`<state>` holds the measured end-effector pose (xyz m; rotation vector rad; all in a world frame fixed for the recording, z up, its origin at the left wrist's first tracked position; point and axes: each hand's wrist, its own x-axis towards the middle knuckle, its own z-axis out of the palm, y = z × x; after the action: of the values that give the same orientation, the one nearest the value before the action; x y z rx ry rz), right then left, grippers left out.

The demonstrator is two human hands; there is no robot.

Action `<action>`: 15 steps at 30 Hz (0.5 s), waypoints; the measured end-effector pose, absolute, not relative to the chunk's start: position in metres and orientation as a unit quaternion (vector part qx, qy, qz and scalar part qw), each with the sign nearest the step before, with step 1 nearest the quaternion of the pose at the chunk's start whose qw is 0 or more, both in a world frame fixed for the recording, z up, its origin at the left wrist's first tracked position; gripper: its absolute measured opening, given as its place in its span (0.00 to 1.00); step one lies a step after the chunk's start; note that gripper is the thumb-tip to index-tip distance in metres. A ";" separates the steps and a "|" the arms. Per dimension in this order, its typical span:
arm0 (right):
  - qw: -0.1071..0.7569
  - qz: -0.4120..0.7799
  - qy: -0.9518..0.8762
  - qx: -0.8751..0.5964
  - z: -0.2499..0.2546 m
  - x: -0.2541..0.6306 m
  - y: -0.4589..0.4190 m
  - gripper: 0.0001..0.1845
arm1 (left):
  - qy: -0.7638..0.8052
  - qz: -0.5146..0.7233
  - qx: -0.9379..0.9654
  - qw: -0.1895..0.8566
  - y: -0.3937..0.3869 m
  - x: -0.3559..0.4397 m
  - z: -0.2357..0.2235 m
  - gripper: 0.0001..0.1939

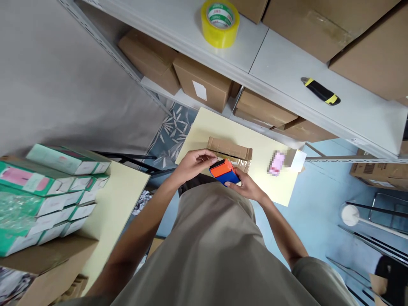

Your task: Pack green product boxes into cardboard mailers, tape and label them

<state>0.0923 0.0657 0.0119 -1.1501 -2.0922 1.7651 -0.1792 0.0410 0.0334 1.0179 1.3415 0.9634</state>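
My right hand (247, 185) is closed around the right end of a small orange and blue block-shaped object (223, 171), held in front of my waist. Its upper side is orange, the lower side blue, with a dark strip at the left end; its exact kind does not show. My left hand (195, 165) is at that dark end, fingers curled and thumb close against it. Whether something small sits between those fingers is hidden. Just beyond both hands, a narrow brown cardboard box (229, 148) with shiny tape lies on the pale yellow tabletop (204, 123).
A pink item (276, 163), blurred out, lies on the tabletop's right part. The shelf (251, 51) ahead holds a yellow tape roll (219, 25), a black-yellow utility knife (321, 91) and cartons. Green-white boxes (47, 195) are stacked at left, above an open carton (54, 272).
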 end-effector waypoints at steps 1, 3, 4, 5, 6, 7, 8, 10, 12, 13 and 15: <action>0.081 0.590 -0.707 -0.383 0.013 0.094 0.067 0.28 | 0.570 0.407 0.432 0.568 0.042 -0.178 0.029 0.28; 0.070 0.582 -0.717 -0.376 0.015 0.096 0.072 0.27 | 0.570 0.405 0.430 0.571 0.043 -0.177 0.021 0.29; 0.063 0.576 -0.723 -0.375 0.016 0.097 0.074 0.26 | 0.571 0.405 0.428 0.571 0.043 -0.177 0.017 0.29; 0.056 0.570 -0.730 -0.374 0.016 0.097 0.077 0.26 | 0.572 0.405 0.426 0.572 0.043 -0.177 0.012 0.30; 0.048 0.563 -0.735 -0.374 0.016 0.097 0.080 0.25 | 0.573 0.406 0.422 0.574 0.042 -0.177 0.008 0.30; 0.040 0.558 -0.739 -0.375 0.016 0.097 0.083 0.25 | 0.573 0.408 0.417 0.576 0.042 -0.176 0.003 0.30; 0.035 0.554 -0.742 -0.376 0.016 0.096 0.086 0.24 | 0.573 0.412 0.411 0.577 0.040 -0.175 -0.002 0.30; 0.028 0.550 -0.743 -0.380 0.017 0.094 0.091 0.24 | 0.582 0.426 0.396 0.569 0.036 -0.169 -0.013 0.29; 0.014 0.551 -0.744 -0.379 0.018 0.093 0.097 0.25 | 0.606 0.443 0.378 0.542 0.030 -0.162 -0.025 0.27; 0.001 0.555 -0.743 -0.374 0.019 0.094 0.100 0.26 | 0.621 0.450 0.368 0.527 0.027 -0.158 -0.030 0.26; -0.037 0.575 -0.734 -0.359 0.024 0.099 0.107 0.26 | 0.650 0.458 0.342 0.501 0.022 -0.153 -0.041 0.24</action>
<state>0.0992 0.1073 0.0235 -1.1541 -2.3640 1.8507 -0.1532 0.0222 -0.0407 0.8278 1.5703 1.1062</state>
